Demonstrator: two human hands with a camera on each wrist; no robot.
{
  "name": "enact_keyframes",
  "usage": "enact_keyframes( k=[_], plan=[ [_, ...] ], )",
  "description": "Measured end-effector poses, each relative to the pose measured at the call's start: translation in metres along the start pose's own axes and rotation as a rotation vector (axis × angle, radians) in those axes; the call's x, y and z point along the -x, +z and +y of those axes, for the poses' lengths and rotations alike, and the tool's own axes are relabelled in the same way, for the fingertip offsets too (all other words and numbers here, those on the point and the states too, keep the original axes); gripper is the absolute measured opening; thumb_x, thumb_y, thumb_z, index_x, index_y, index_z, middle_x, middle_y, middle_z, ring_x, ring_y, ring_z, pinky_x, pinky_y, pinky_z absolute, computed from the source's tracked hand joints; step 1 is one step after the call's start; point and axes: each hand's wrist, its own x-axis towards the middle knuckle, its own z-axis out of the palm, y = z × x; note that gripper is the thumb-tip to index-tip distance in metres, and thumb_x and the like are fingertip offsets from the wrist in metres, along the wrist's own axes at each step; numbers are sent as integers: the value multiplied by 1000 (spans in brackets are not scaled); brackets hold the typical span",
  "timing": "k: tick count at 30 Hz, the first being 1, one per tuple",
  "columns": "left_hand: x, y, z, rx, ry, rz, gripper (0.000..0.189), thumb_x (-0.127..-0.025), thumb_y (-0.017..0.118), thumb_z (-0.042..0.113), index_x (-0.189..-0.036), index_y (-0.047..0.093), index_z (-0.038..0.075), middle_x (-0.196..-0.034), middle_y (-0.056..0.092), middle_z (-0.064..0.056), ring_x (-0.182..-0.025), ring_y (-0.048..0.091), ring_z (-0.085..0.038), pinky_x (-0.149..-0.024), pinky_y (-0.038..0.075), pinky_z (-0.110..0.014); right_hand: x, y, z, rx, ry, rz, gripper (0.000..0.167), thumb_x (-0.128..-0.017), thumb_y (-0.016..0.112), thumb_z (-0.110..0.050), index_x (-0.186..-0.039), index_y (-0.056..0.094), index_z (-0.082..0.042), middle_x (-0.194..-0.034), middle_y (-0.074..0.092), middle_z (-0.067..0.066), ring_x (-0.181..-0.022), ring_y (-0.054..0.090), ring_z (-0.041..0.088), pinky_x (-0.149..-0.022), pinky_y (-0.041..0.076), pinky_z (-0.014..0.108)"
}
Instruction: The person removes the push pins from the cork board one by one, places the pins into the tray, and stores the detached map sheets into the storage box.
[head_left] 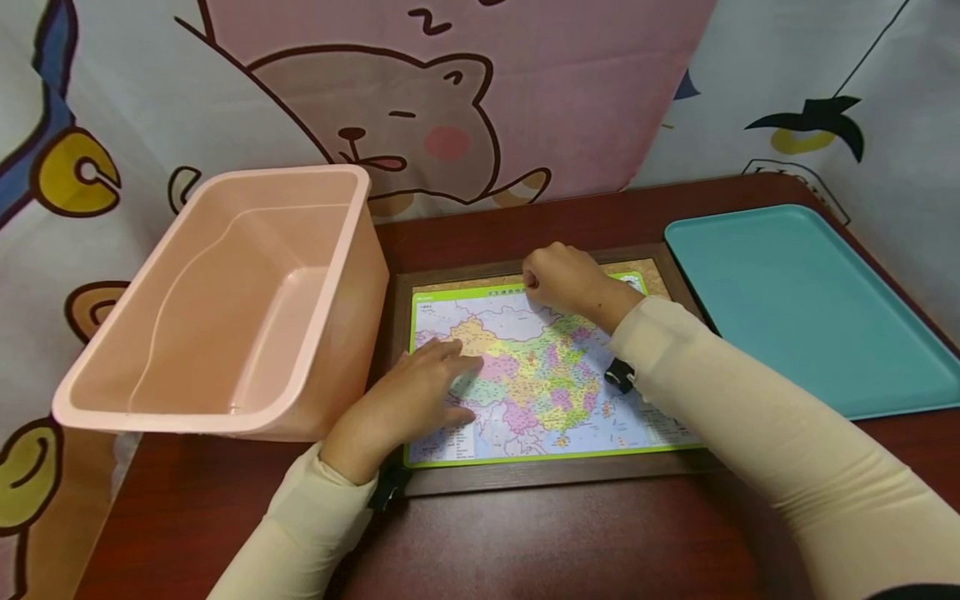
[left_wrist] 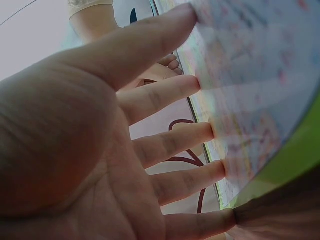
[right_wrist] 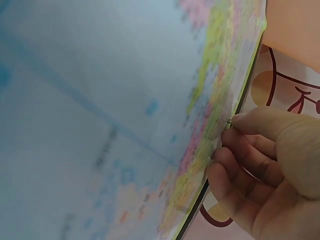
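Observation:
A map [head_left: 510, 392] with a lime-green border lies on a cork board [head_left: 656, 279] in a dark wooden frame. My left hand [head_left: 412, 392] rests its fingertips on the map's left part, the fingers spread and fairly straight in the left wrist view. At the map's top edge is my right hand [head_left: 566, 279], its fingers curled. In the right wrist view, its thumb and forefinger pinch a small pin [right_wrist: 229, 121] against the map; only a thin dark bit of the pin shows, the rest being hidden by the fingertips.
A deep pink plastic bin [head_left: 330, 367] stands left of the board, close to its frame. To the right lies a flat teal tray [head_left: 817, 308]. All stand on a reddish-brown table [head_left: 585, 533], with a cartoon-printed cloth [head_left: 600, 92] behind it.

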Motion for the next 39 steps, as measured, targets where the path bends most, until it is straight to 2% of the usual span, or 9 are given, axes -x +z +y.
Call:
enact_keyframes(
  k=[7,15,21,28,32,39],
  plan=[
    [0,0,1,-1,-1,3,66,-82,83,34,-141,58,23,-156,43,-14,-148,33,-39,-113,31,-68,1,-1,0,27,-26,8,27,-92,63,-10,-66,57,-13,-64,41,0,-61,40,15,-56,36,31],
    [0,-1,2,-3,5,4,65,-82,83,34,-141,58,22,-156,43,-14,-148,33,-40,-112,31,-68,8,-6,0,90,-54,40,40,-92,59,-7,-59,38,-17,-60,24,-3,-58,24,13,-52,24,29],
    [1,-1,3,-6,5,6,65,-82,83,34,-141,59,22,-156,43,-15,-147,34,-40,-111,32,-68,15,-14,1,102,-56,44,40,-92,59,-6,-60,37,-17,-61,24,-3,-59,24,13,-54,23,31],
    [2,-1,3,-5,9,5,66,-82,83,34,-141,58,21,-156,43,-15,-148,33,-40,-111,32,-69,22,-19,4,108,-22,16,37,-93,61,-9,-61,44,-17,-61,30,-3,-60,30,13,-54,26,31],
    [2,0,4,-6,11,8,67,-82,83,34,-142,58,21,-156,42,-15,-148,33,-40,-111,32,-69,25,-20,7,115,-23,31,39,-93,61,-8,-61,41,-17,-61,28,-3,-59,27,13,-53,24,31],
    [2,0,4,-11,6,5,68,-82,83,35,-143,57,21,-157,42,-15,-148,33,-40,-112,31,-68,29,-21,12,140,-17,31,26,-93,67,-11,-69,57,-14,-64,46,-1,-62,41,15,-56,34,31]
  ],
)
